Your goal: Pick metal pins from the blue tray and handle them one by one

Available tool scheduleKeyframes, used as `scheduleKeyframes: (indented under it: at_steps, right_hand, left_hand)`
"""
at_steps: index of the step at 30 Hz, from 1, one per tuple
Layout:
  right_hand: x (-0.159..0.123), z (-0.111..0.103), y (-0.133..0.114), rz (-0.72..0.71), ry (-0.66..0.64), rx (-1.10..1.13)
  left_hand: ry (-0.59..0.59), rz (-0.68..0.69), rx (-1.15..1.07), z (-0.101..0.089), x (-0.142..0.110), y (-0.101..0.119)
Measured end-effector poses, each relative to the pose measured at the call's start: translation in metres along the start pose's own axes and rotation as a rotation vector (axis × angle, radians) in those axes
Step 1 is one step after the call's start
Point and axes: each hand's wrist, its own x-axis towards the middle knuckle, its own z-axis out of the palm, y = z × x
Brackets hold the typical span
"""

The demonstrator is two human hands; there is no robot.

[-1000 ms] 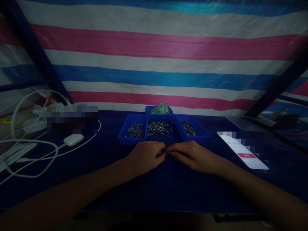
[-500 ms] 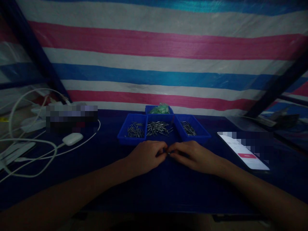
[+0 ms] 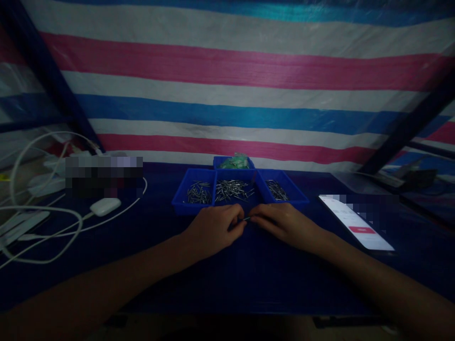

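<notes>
My left hand (image 3: 217, 228) and my right hand (image 3: 286, 221) meet over the blue table, fingertips pinched close together. A thin metal pin-like piece (image 3: 247, 219) spans the small gap between them, its ends covered by the fingers of both hands. Just beyond my hands are a left blue tray (image 3: 178, 207) and a right blue tray (image 3: 300, 201). Both contain thin metal pieces. Between them lies a pile of similar metal pieces (image 3: 232, 188); its near side is partly behind my left hand.
Behind the pile, a back blue tray (image 3: 216, 161) holds green plastic packaging (image 3: 239, 161). A lit phone (image 3: 359, 227) lies to the right. White cables (image 3: 80, 222) and a white charger-like case (image 3: 105, 206) are at left. A striped sheet (image 3: 227, 90) hangs behind the table (image 3: 245, 279).
Both hands have shifted slightly up in the picture, and their fingertips are a little farther apart. More of the thin metal piece shows between them.
</notes>
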Motion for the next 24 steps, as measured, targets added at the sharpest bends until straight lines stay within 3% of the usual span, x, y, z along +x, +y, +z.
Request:
scheduleKeyframes:
  at_steps: [4, 12, 19, 24]
  right_hand:
    - [0.0001, 0.0041, 0.0022, -0.02, -0.056, -0.03]
    - [-0.0001, 0.0088, -0.0018, -0.046, -0.119, 0.009]
    - [0.0001, 0.0049, 0.0001, 0.028, -0.059, -0.028]
    - [-0.0004, 0.0032, -0.0033, 0.008, -0.019, -0.016]
  left_hand:
    - [0.015, 0.07, 0.035, -0.001, -0.0004, 0.0]
    - [-0.065, 0.252, 0.101, -0.0001, -0.0038, 0.0022]
    - [-0.007, 0.187, 0.34, -0.0016, -0.0023, 0.001]
    - [-0.046, 0.128, 0.357, 0.001, -0.0027, -0.0007]
